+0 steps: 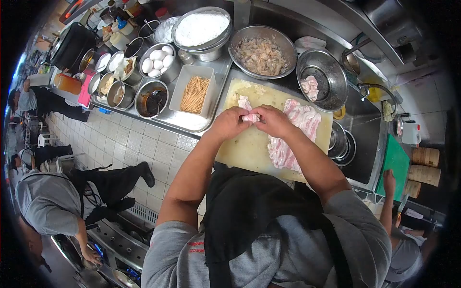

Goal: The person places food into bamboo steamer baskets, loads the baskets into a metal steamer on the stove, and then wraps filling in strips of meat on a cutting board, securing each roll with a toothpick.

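Observation:
My left hand (230, 124) and my right hand (273, 121) meet over the yellowed cutting board (240, 149). The fingers of both are closed on a pale pink pork belly slice (250, 117), which looks folded or rolled between them. Its loose end (244, 102) points away from me on the board. Right of my hands, several more raw pork belly slices (302, 122) lie side by side, partly under my right forearm. Beyond the board, a perforated metal colander (331, 65) holds a few rolled meat pieces (310, 87). Whatever is inside the slice is hidden by my fingers.
A metal bowl of chopped filling (261, 53) stands behind the board. To the left are a box of toothpicks (194, 91), a bowl of eggs (158, 61) and a pot of dark sauce (152, 98). A sink (370, 125) lies right. Co-workers (48, 201) stand nearby.

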Motion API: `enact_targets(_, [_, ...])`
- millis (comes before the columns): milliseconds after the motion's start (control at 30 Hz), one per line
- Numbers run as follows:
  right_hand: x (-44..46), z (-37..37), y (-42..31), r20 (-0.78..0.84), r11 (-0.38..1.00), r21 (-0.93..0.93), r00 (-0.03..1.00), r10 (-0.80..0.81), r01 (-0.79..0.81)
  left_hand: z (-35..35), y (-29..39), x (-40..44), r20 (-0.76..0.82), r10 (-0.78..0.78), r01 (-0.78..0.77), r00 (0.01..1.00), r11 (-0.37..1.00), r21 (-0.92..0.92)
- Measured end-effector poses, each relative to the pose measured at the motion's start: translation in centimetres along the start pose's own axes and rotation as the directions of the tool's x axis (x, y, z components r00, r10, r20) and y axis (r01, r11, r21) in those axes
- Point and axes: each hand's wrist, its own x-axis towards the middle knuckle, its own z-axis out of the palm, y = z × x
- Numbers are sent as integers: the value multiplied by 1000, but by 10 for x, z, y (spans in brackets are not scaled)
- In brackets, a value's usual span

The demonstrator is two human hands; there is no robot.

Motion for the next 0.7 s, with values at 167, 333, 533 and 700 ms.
enact_targets(167, [17,-7,5,75,996,-88,997,30,-24,-2,24,-7,-185,-15,22,983,999,33])
enact_targets(333, [22,-7,1,-128,997,80,992,-2,12,-4,7,7,-264,-17,45,964,994,98])
enact_targets(533, [38,-6,12,-132,997,49,990,-48,55,-7,7,17,-335,6,46,942,988,149])
enact_targets(700, [51,-10,19,-128,998,-57,991,-39,32,-1,14,14,-344,276,-121,898,904,409])
